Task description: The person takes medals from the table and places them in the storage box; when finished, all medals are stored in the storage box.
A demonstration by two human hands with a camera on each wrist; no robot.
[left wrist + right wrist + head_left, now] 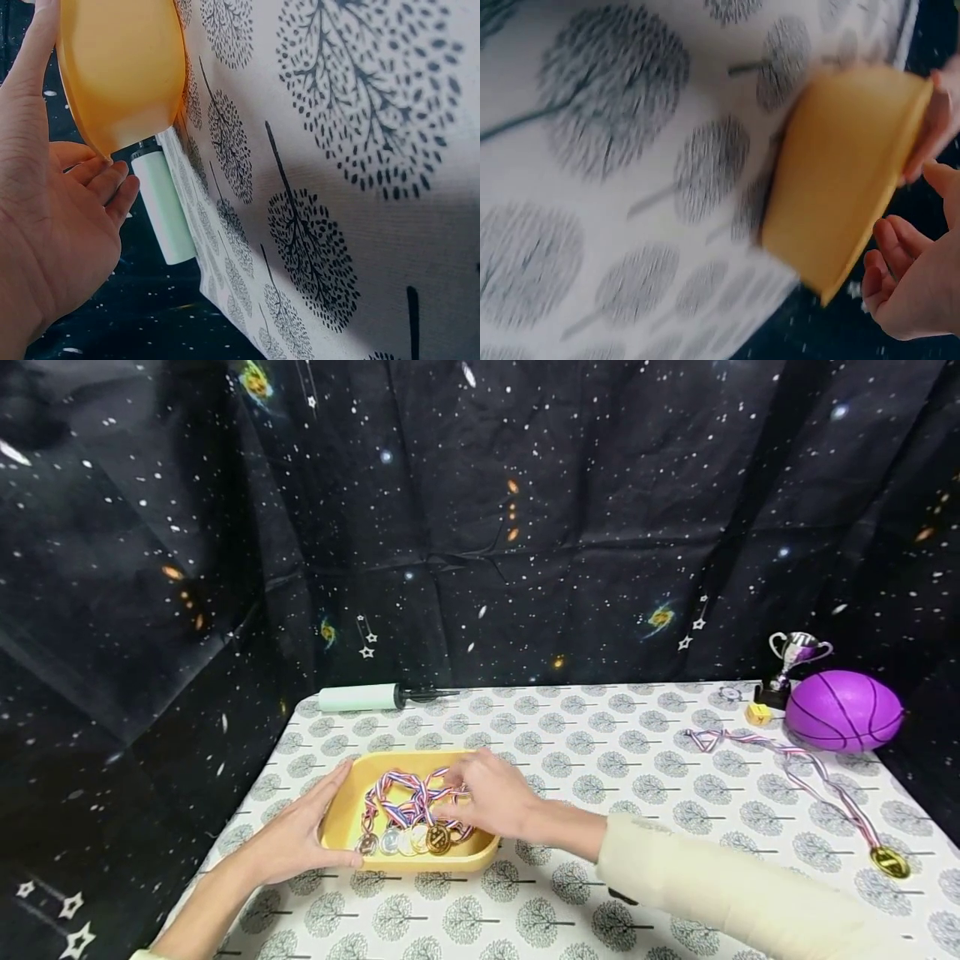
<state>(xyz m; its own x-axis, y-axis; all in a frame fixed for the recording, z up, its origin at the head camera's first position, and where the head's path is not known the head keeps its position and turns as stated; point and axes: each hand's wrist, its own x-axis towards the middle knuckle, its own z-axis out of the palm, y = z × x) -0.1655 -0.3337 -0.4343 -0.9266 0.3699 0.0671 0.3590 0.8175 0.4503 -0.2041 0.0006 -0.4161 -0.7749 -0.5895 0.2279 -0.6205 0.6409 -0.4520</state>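
Observation:
A yellow tray point(480, 860) sits on the tree-print tablecloth, holding several medals point(438, 837) with red, white and blue ribbons point(401, 781) in a tangled heap. My left hand point(296, 835) grips the tray's left end, thumb at the front rim and fingers along the side; in the left wrist view those fingers curl at the rim. My right hand point(491, 793) reaches over the tray's right side, close to the ribbons. Its thumb and fingers stand apart in the right wrist view, and the rim hides whether they touch a ribbon.
A pale green hand pump point(360, 697) lies at the back left edge. At the right are a silver trophy cup point(793, 656), a purple ball point(843, 710), a small yellow cube point(758, 714) and a gold medal point(890, 862) on a spread-out ribbon. Dark star-print cloth hangs behind and to the left.

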